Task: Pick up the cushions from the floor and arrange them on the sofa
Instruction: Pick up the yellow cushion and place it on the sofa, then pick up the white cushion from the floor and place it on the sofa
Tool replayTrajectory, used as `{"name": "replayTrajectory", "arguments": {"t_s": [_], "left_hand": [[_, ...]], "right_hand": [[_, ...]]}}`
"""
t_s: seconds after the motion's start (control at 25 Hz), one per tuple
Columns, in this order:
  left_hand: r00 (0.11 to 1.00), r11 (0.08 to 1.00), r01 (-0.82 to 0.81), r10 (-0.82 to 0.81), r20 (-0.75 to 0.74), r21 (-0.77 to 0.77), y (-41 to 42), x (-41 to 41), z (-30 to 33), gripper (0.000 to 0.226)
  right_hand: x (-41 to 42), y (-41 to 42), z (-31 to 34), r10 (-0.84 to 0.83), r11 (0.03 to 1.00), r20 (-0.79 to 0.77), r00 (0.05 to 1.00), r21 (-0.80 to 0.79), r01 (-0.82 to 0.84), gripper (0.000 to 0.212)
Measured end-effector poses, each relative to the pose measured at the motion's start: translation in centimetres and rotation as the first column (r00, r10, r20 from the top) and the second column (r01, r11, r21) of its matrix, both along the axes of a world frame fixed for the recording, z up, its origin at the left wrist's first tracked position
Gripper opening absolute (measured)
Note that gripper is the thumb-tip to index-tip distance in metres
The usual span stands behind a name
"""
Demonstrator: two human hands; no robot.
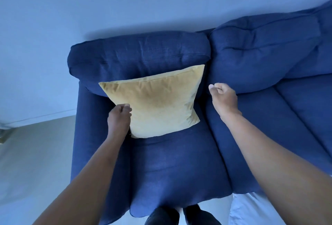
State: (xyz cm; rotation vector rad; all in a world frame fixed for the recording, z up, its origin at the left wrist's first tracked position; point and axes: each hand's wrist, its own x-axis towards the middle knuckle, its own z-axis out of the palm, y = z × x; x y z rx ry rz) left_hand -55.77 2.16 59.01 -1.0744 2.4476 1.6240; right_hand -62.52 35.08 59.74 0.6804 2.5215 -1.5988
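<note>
A square yellow cushion leans against the back cushion of the blue sofa, standing on the leftmost seat. My left hand is at the cushion's lower left edge, fingers curled, touching or just beside the fabric. My right hand hovers to the right of the cushion, apart from it, with fingers loosely curled and nothing in it. No other cushion from the floor shows in this view.
The sofa's left armrest borders a pale floor and a plain wall. More sofa seats stretch to the right. My dark shoes stand at the sofa's front edge, with a white cloth beside them.
</note>
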Motion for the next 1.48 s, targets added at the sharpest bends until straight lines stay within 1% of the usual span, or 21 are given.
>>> {"name": "replayTrajectory", "arguments": {"t_s": [0.04,0.12,0.2,0.28,0.36,0.44,0.52,0.6,0.72,0.88,0.96,1.04,1.16,1.28,1.36,1.48], "left_hand": [[0.995,0.995,0.099,-0.098,0.009,-0.026,2.1,0.7,0.5,0.023],[0.958,0.953,0.286,-0.284,0.033,-0.097,5.9,1.9,1.3,0.031],[0.884,0.870,0.465,-0.467,0.026,-0.165,9.5,3.3,1.9,0.034],[0.777,0.755,0.616,-0.630,0.013,-0.225,12.4,4.5,2.6,0.040],[0.663,0.633,0.713,-0.749,-0.005,-0.302,15.1,6.3,3.1,0.045],[0.550,0.513,0.768,-0.835,-0.016,-0.383,17.7,7.8,3.6,0.051],[0.442,0.401,0.817,-0.897,0.002,-0.414,20.7,10.2,3.9,0.059],[0.308,0.262,0.862,-0.951,0.038,-0.434,24.3,13.0,4.2,0.064],[0.121,0.082,0.877,-0.991,0.054,-0.473,29.9,17.5,4.1,0.065],[-0.092,-0.126,0.856,-0.991,0.092,-0.501,36.4,22.6,2.9,0.069],[-0.177,-0.217,0.841,-0.976,0.126,-0.496,39.6,25.0,1.7,0.070],[-0.242,-0.293,0.821,-0.956,0.166,-0.490,43.1,27.2,0.4,0.070],[-0.311,-0.382,0.803,-0.924,0.224,-0.458,47.6,30.3,-1.3,0.071],[-0.356,-0.442,0.795,-0.894,0.272,-0.415,51.8,33.3,-2.9,0.073],[-0.362,-0.453,0.795,-0.888,0.283,-0.404,54.5,34.3,-4.2,0.073],[-0.334,-0.443,0.819,-0.885,0.326,-0.364,57.5,34.4,-6.8,0.070]], "right_hand": [[1.8,0.7,0.7,0.023,1.000,-0.005,1.000,0.022,-0.023,0.045],[5.1,1.8,1.8,0.073,0.994,-0.004,0.997,0.082,-0.072,0.047],[9.0,3.3,2.8,0.072,0.983,0.011,0.997,0.170,-0.073,0.054],[13.1,4.9,3.2,0.039,0.967,0.021,0.999,0.252,-0.043,0.060],[17.4,6.1,3.1,0.006,0.946,0.029,1.000,0.323,-0.015,0.064],[21.3,7.4,2.9,-0.027,0.914,0.026,0.999,0.405,0.014,0.069],[26.3,8.8,2.7,-0.087,0.882,0.033,0.996,0.468,0.061,0.073],[31.6,10.7,2.7,-0.165,0.847,0.055,0.985,0.519,0.113,0.075],[38.8,13.7,2.5,-0.292,0.801,0.084,0.953,0.566,0.196,0.076],[47.0,17.4,1.6,-0.456,0.762,0.128,0.881,0.567,0.312,0.074],[51.0,19.3,0.3,-0.517,0.752,0.160,0.841,0.554,0.357,0.075],[54.5,21.3,-0.8,-0.569,0.750,0.205,0.797,0.528,0.399,0.077],[58.7,24.7,-2.6,-0.622,0.737,0.238,0.746,0.500,0.454,0.079],[62.3,28.5,-4.4,-0.657,0.730,0.269,0.705,0.461,0.504,0.080],[63.8,30.6,-5.8,-0.658,0.738,0.295,0.693,0.439,0.513,0.079],[64.6,32.8,-8.3,-0.662,0.745,0.330,0.673,0.380,0.548,0.078]]}}
